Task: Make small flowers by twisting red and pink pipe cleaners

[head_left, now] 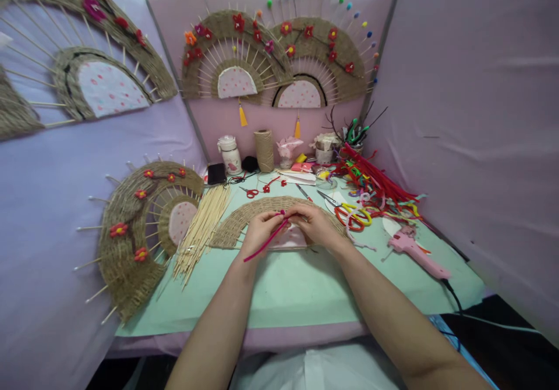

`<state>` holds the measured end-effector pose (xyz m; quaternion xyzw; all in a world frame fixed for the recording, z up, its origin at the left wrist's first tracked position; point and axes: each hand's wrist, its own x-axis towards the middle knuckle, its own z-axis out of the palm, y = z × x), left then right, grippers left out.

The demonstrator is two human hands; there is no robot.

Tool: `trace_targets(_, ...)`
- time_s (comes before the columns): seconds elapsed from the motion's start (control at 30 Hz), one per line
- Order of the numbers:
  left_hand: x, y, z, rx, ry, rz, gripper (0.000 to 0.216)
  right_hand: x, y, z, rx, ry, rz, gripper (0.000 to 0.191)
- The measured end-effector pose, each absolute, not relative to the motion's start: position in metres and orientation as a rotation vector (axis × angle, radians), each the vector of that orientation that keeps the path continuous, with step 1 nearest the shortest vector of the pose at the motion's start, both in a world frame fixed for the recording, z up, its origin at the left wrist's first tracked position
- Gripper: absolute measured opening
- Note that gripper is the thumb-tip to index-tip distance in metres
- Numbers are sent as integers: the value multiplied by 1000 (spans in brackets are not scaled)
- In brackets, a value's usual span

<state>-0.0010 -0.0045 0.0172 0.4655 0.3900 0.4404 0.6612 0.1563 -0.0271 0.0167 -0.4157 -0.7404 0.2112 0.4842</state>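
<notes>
A magenta pipe cleaner (pixel 266 243) is pinched between the fingertips of my left hand (pixel 258 230) and my right hand (pixel 315 224). One end is bent into a small curl at the fingertips; the long tail hangs down to the left across my left hand. Both hands are closed and meet over a woven twine fan (pixel 262 206) lying on the table. The fan's pale dotted half-circle centre (pixel 292 237) shows below my fingers, partly hidden by them.
Bamboo sticks (pixel 203 227) lie left, beside another flowered fan (pixel 131 244). Red-handled scissors (pixel 251 192) and yellow-handled scissors (pixel 358 214) rest behind the hands. A pink glue gun (pixel 419 255) with a cord and a heap of red pipe cleaners (pixel 379 174) are right. A twine spool (pixel 264 151) stands behind.
</notes>
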Motion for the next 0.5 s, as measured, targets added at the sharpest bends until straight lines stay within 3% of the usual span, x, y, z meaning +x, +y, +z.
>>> trace_targets(0.5,1,-7,15,1148,842,872,27,173,-25,18,-1059,-1942,348,13)
